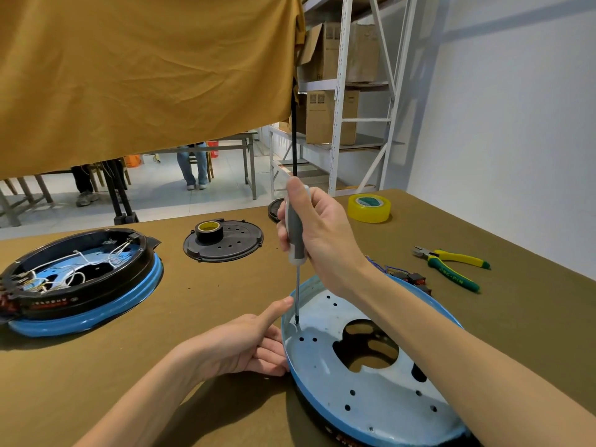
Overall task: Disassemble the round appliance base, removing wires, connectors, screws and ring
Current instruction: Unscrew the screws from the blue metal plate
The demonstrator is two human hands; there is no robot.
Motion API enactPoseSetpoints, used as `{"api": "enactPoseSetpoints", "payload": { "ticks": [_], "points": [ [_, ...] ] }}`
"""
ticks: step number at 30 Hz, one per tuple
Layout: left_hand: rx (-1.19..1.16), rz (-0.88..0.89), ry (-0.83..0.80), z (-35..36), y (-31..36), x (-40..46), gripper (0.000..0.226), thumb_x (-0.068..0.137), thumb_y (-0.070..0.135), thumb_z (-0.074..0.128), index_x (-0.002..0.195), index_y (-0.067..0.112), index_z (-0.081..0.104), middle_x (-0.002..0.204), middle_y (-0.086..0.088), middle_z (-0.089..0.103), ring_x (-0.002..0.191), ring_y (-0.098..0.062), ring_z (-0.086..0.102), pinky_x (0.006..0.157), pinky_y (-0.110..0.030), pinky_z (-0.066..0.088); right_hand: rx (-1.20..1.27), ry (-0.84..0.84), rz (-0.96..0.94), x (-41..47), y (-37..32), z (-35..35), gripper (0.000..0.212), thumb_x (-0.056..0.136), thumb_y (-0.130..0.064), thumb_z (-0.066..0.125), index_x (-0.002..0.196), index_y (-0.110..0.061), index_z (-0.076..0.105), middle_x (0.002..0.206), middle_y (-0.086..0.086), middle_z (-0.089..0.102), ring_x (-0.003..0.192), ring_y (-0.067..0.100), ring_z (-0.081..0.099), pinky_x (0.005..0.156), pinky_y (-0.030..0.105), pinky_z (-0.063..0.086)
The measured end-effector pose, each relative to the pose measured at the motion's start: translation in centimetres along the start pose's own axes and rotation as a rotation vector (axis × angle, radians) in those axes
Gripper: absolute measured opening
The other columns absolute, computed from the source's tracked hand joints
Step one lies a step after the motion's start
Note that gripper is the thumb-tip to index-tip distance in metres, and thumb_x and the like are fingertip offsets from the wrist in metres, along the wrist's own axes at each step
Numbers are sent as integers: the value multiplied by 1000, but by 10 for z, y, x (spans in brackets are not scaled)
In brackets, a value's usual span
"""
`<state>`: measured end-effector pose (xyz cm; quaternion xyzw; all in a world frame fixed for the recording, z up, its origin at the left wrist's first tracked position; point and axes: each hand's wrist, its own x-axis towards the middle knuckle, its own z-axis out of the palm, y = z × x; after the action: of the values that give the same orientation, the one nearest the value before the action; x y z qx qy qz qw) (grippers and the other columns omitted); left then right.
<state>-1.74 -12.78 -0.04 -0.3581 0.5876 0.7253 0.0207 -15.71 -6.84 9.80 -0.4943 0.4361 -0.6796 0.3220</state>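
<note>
Round appliance base, blue, lies at the desk's near edge. Right hand grips an upright screwdriver, fingers curled round its handle, tip on the base's floor. Left hand rests straight-fingered against the base's rim.

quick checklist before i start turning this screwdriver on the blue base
1. Screwdriver gripped: ok, the right hand is wrapped round its handle, shaft near upright.
2. Tip seated in a screw head: cannot tell, the tip meets the pale inner face near the blue base rim, but the screw itself is too small to see.
3. Base steadied: ok, the left hand rests against its rim, thumb up by the shaft.
4. Thumb clear of the shaft: not ok, it sits right beside it.
5. Wire bundle clear of the tip: ok, it lies behind the base.
6. Pliers within reach: ok, on the table to the right.
</note>
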Motion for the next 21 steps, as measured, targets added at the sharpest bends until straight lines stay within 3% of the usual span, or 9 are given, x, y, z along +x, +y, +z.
{"api": "enactPoseSetpoints", "payload": {
  "ticks": [4,6,9,12,15,18,21],
  "points": [
    [-9,5,-7,0,0,0,73,68,77,62,91,8,63,59,0,61,51,-12,59,64,-25,55,114,4,60,2,0,0,49,103,-52,43,109,-8,66,79,3,61,60,14,55,57,30,49],
    [-17,12,-12,0,-1,-1,68,73,76,61,86,9,63,59,0,60,50,-12,58,63,-25,54,124,18,92,4,0,1,58,98,-60,47,114,-6,57,74,1,59,55,13,50,51,28,45],
    [-11,21,-15,0,-2,-1,69,75,76,61,88,9,64,61,-1,61,52,-11,59,64,-25,55,21,22,54,3,1,0,65,84,-66,57,107,-6,49,64,-3,56,51,13,47,48,25,44],
    [-21,13,-16,0,-1,0,71,70,77,63,88,8,63,60,-1,60,50,-11,58,60,-23,54,-10,35,15,1,3,-3,59,84,-62,56,98,-5,58,72,5,62,60,16,57,58,27,50],
    [-14,1,4,0,-2,1,79,65,78,65,97,5,65,63,-3,64,53,-13,61,61,-24,55,57,56,64,4,3,-5,58,96,-58,46,109,-6,68,81,8,62,65,17,58,65,31,51],
    [3,4,26,-1,-2,1,91,61,78,67,111,2,66,75,-8,69,61,-15,66,68,-27,58,123,61,115,6,2,-6,54,102,-57,43,119,-8,58,73,2,60,57,14,52,58,30,48],
    [-16,14,24,0,-2,1,86,62,76,68,108,3,65,69,-6,66,57,-15,63,67,-27,58,-104,29,28,4,-2,-11,46,100,-55,50,105,-9,47,71,3,60,54,15,54,55,33,48]
  ]
}}
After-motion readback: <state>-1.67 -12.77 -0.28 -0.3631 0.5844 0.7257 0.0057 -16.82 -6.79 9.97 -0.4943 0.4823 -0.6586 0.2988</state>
